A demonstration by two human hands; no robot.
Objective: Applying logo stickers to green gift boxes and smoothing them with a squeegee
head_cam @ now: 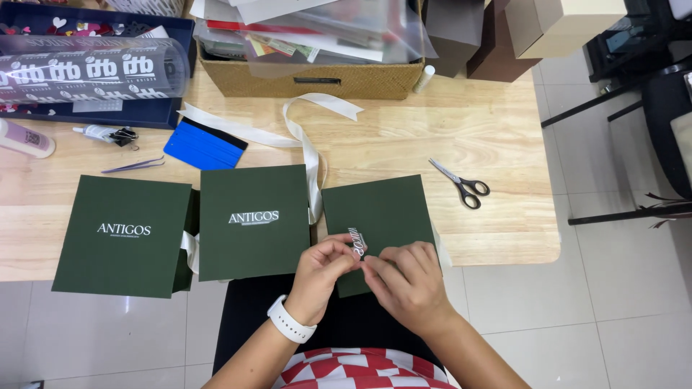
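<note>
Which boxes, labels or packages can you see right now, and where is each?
Left green box: table's left edge, square, white logo.
Middle green box: beside it, same look.
Right green box: under both hands, logo sticker half applied.
Clear printed sleeve: top left.
Woven basket: top centre.

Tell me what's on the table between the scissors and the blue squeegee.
In the head view, a white ribbon lies looped between the blue squeegee and the scissors; otherwise bare wooden table.

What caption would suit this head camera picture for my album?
Both hands, left hand and right hand, peel a clear sticker over a dark green box.
</note>
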